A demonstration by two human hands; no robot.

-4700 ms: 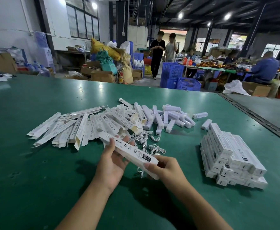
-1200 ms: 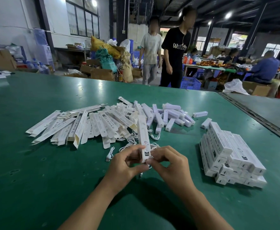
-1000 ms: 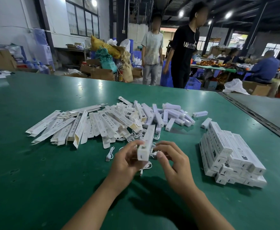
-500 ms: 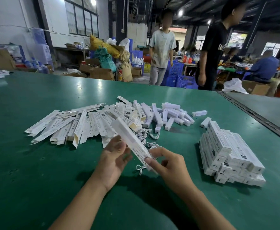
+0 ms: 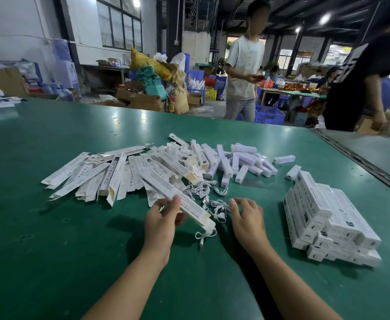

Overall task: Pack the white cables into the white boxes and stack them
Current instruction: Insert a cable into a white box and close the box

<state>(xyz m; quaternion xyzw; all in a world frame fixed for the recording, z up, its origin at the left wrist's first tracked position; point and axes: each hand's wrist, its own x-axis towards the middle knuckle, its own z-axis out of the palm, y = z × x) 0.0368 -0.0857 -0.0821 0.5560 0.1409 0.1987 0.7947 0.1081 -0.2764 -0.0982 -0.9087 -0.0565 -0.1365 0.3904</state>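
Note:
My left hand [image 5: 161,221] grips a long white box [image 5: 177,200] that slants from upper left down to lower right, its open end low. A coiled white cable [image 5: 205,235] lies on the green table [image 5: 50,239] just under that open end. My right hand [image 5: 247,218] hovers beside the box with fingers loosely bent, holding nothing, over a tangle of loose white cables [image 5: 209,197]. A neat stack of packed white boxes [image 5: 327,218] stands to the right.
Flat unfolded white boxes [image 5: 101,174] lie spread at the left, small white devices [image 5: 242,161] behind the cables. Two people [image 5: 244,65] stand beyond the table's far edge. A seam [image 5: 360,162] splits the table at the right.
My right hand has let go of the box and moved right over the loose cables. The left hand keeps hold of the box. The people behind have walked to the right.

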